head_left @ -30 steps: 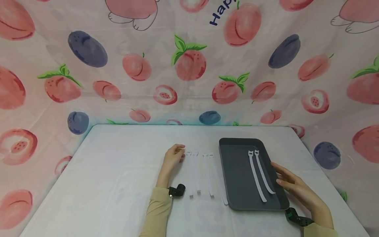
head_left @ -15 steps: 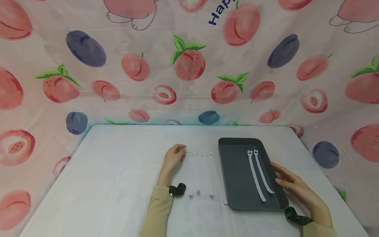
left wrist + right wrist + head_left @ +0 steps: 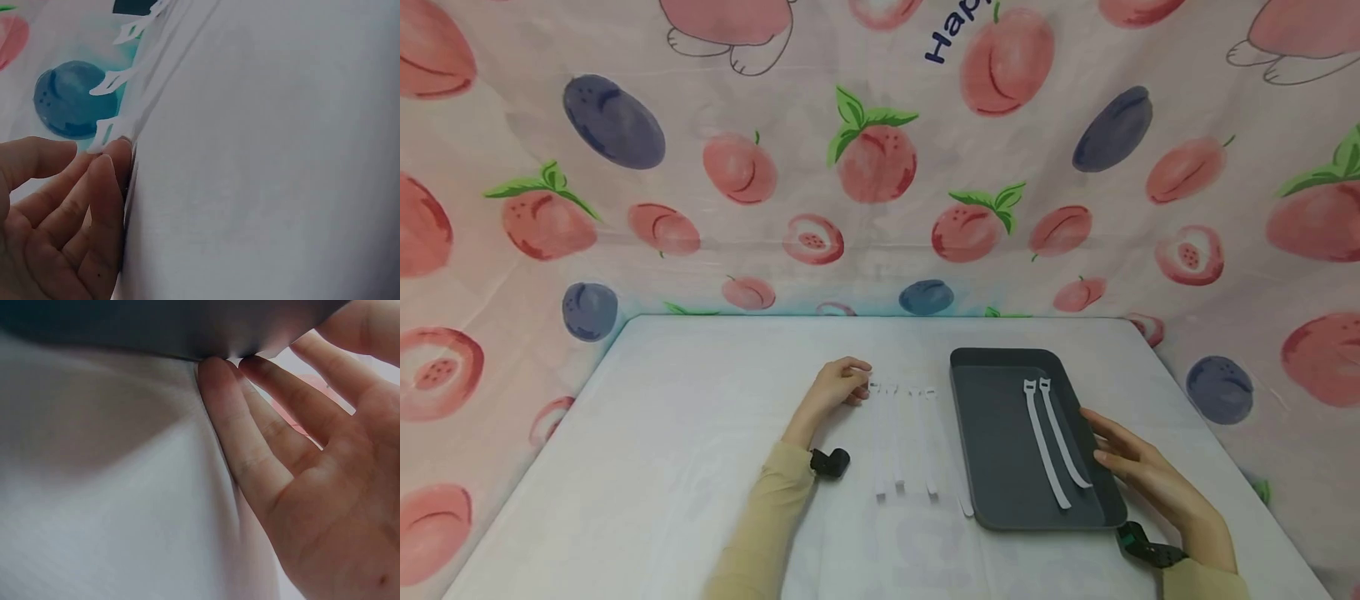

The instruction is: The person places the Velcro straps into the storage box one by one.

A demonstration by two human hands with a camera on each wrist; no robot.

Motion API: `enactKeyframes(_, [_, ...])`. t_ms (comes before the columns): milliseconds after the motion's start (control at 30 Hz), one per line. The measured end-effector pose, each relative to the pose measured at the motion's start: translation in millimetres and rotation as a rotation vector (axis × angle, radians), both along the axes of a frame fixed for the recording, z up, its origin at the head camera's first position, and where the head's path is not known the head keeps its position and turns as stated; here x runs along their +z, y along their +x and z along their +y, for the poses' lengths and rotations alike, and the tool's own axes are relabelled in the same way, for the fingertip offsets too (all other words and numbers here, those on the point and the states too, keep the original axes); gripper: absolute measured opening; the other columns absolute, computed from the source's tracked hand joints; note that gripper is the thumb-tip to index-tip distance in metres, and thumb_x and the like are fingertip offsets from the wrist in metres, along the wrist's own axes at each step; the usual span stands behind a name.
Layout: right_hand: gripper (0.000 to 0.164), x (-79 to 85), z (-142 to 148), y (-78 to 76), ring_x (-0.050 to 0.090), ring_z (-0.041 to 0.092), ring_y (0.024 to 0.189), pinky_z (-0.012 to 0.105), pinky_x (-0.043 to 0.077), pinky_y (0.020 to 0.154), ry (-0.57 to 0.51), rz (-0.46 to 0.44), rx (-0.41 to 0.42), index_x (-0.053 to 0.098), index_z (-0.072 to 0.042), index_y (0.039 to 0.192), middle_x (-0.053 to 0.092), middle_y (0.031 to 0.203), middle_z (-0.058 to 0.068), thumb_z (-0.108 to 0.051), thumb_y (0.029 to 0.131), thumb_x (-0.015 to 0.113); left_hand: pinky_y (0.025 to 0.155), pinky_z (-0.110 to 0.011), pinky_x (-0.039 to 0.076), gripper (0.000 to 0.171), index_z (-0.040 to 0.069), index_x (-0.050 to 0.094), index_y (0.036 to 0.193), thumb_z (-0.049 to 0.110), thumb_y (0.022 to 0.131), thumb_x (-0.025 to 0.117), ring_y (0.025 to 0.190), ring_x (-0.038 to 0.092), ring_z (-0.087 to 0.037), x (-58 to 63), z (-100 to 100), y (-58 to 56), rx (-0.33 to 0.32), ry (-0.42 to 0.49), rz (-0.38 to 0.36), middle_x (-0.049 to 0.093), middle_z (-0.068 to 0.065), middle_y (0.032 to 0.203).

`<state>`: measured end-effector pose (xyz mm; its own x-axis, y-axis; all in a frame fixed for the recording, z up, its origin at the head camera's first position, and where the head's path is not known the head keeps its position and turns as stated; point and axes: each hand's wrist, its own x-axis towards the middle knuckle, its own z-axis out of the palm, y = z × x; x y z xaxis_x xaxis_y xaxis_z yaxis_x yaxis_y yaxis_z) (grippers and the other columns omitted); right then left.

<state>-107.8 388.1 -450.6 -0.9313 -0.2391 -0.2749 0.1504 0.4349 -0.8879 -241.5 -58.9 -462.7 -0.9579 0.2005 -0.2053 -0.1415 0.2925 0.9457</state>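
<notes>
My left hand [image 3: 831, 388] is at the slotted head of the leftmost white cable strap [image 3: 879, 450] in a row on the table. In the left wrist view, the fingertips are right at that strap's head [image 3: 103, 134], and the thumb stands apart from it. Several straps lie side by side there, white on white. Beside the row is a dark grey tray [image 3: 996, 467], with two white straps [image 3: 1047, 446] lying lengthwise in it. My right hand [image 3: 1161, 483] rests against the tray's right side with extended fingers; the right wrist view shows fingertips touching its outer wall [image 3: 156, 334].
A white-covered table [image 3: 685, 467] carries everything. Behind it and at both sides hangs a cloth [image 3: 820, 175] printed with peaches and blue fruit. Another strap [image 3: 965, 504] lies close along the tray's left edge.
My left forearm has swung to the left and the left hand has tilted, its fingers staying by the leftmost strap's head. The right hand stays against the tray; the view shifts slightly.
</notes>
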Motion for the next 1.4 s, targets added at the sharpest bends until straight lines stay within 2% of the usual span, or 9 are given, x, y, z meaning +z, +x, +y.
enactKeyframes(200, [0.059, -0.7, 1, 0.1, 0.027, -0.027, 0.107, 0.068, 0.024, 0.098, -0.003, 0.016, 0.002, 0.018, -0.028, 0.146, 0.009, 0.153, 0.019, -0.024, 0.094, 0.046, 0.061, -0.028, 0.054, 0.021, 0.008, 0.064, 0.106, 0.013, 0.088, 0.055, 0.064, 0.064, -0.013, -0.6, 0, -9.0, -0.106, -0.074, 0.033, 0.069, -0.011, 0.080])
enactKeyframes(567, [0.060, -1.8, 1, -0.3, 0.025, -0.021, 0.114, 0.063, 0.026, 0.101, 0.008, 0.030, 0.009, 0.017, -0.026, 0.146, 0.010, 0.153, 0.019, -0.026, 0.094, 0.047, 0.065, -0.028, 0.054, 0.018, 0.005, 0.066, 0.101, 0.012, 0.088, 0.055, 0.068, 0.066, -0.013, 1.1, -7, -20.3, -0.246, -0.120, 0.019, 0.070, -0.012, 0.082])
enactKeyframes(633, [0.060, -1.7, 1, -0.5, 0.026, -0.023, 0.111, 0.054, 0.033, 0.102, 0.015, 0.038, 0.013, 0.018, -0.026, 0.146, 0.010, 0.153, 0.019, -0.027, 0.094, 0.047, 0.065, -0.028, 0.054, 0.019, 0.004, 0.065, 0.102, 0.012, 0.089, 0.055, 0.068, 0.066, -0.012, 2.2, -7, -20.6, -0.262, -0.125, 0.025, 0.070, -0.012, 0.081])
enactKeyframes(767, [0.061, -1.6, 1, -1.1, 0.033, -0.006, 0.124, 0.039, 0.040, 0.099, 0.032, 0.033, 0.006, 0.018, -0.027, 0.146, 0.012, 0.153, 0.018, -0.028, 0.093, 0.048, 0.068, -0.028, 0.054, 0.022, 0.002, 0.063, 0.107, 0.011, 0.089, 0.054, 0.071, 0.066, -0.016, 6.9, -8, -19.0, -0.295, -0.113, 0.022, 0.069, -0.016, 0.084])
enactKeyframes(833, [0.061, -2.0, 1, -1.5, 0.033, 0.016, 0.133, 0.043, 0.039, 0.101, 0.028, 0.030, -0.001, 0.018, -0.027, 0.146, 0.012, 0.153, 0.018, -0.028, 0.093, 0.049, 0.069, -0.028, 0.054, 0.023, 0.001, 0.062, 0.109, 0.011, 0.089, 0.054, 0.071, 0.066, -0.016, 7.5, -9, -18.7, -0.309, -0.104, 0.023, 0.069, -0.017, 0.084])
enactKeyframes(900, [0.062, -2.5, -1, -1.8, 0.025, 0.036, 0.136, 0.058, 0.031, 0.102, 0.022, 0.029, -0.007, 0.018, -0.027, 0.146, 0.012, 0.153, 0.018, -0.028, 0.093, 0.049, 0.068, -0.028, 0.054, 0.025, 0.000, 0.061, 0.111, 0.010, 0.089, 0.054, 0.071, 0.066, -0.016, 7.6, -11, -17.6, -0.313, -0.092, 0.027, 0.069, -0.018, 0.083])
enactKeyframes(1000, [0.061, -2.6, -2, -2.1, 0.016, 0.045, 0.135, 0.065, 0.025, 0.100, 0.013, 0.033, -0.006, 0.018, -0.026, 0.146, 0.011, 0.153, 0.018, -0.027, 0.093, 0.049, 0.066, -0.026, 0.053, 0.025, 0.001, 0.060, 0.111, 0.009, 0.089, 0.053, 0.067, 0.065, -0.012, 5.2, -12, -16.0, -0.296, -0.080, 0.028, 0.069, -0.014, 0.078])
enactKeyframes(1233, [0.060, -2.1, 0, -0.6, 0.033, -0.002, 0.123, 0.041, 0.038, 0.099, 0.062, 0.053, -0.002, 0.020, -0.026, 0.146, 0.015, 0.152, 0.018, -0.028, 0.093, 0.049, 0.061, -0.025, 0.050, 0.025, 0.003, 0.062, 0.111, 0.007, 0.088, 0.052, 0.065, 0.064, -0.013, 9.8, -9, -5.6, -0.223, -0.069, 0.031, 0.069, -0.014, 0.076])
enactKeyframes(1400, [0.060, -2.4, 0, 0.3, 0.027, 0.020, 0.135, 0.062, 0.026, 0.102, 0.022, 0.048, -0.006, 0.020, -0.026, 0.146, 0.012, 0.153, 0.018, -0.026, 0.093, 0.048, 0.064, -0.026, 0.050, 0.024, 0.005, 0.064, 0.109, 0.008, 0.087, 0.053, 0.069, 0.065, -0.015, 15.4, -9, 0.2, -0.191, -0.084, 0.059, 0.067, -0.015, 0.083])
